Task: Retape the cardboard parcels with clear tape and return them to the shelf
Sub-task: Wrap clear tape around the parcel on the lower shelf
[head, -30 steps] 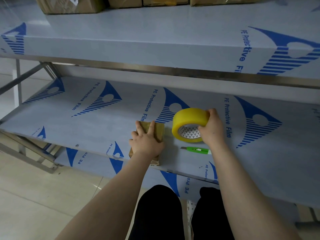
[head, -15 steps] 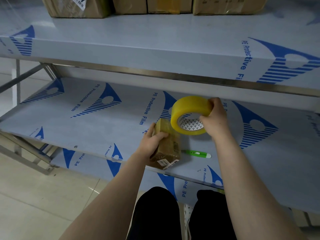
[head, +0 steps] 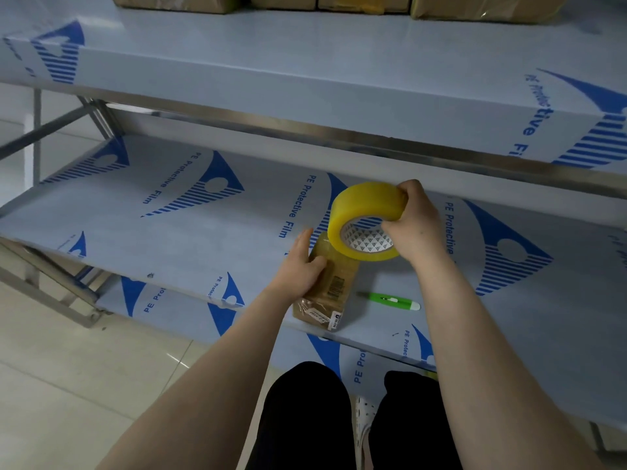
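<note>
A small cardboard parcel (head: 334, 286), shiny with tape and bearing a barcode label, lies on the middle shelf (head: 169, 239) near its front edge. My left hand (head: 300, 266) holds the parcel's left side, thumb on top and fingers along the far edge. My right hand (head: 412, 222) grips a yellow roll of clear tape (head: 364, 218), thumb through its core, and holds it just above the parcel's far end. Whether a strip of tape runs from roll to parcel is not visible.
A green utility knife (head: 390, 300) lies on the shelf right of the parcel. Several cardboard parcels (head: 488, 6) stand on the upper shelf (head: 305, 72). A lower shelf (head: 176, 307), metal frame legs (head: 51, 286) and tiled floor are below; my knees are under the shelf edge.
My left hand turned the parcel from lying flat under the palm onto another face, its label now showing. My right hand lifted the tape roll and brought it over the parcel's far end.
</note>
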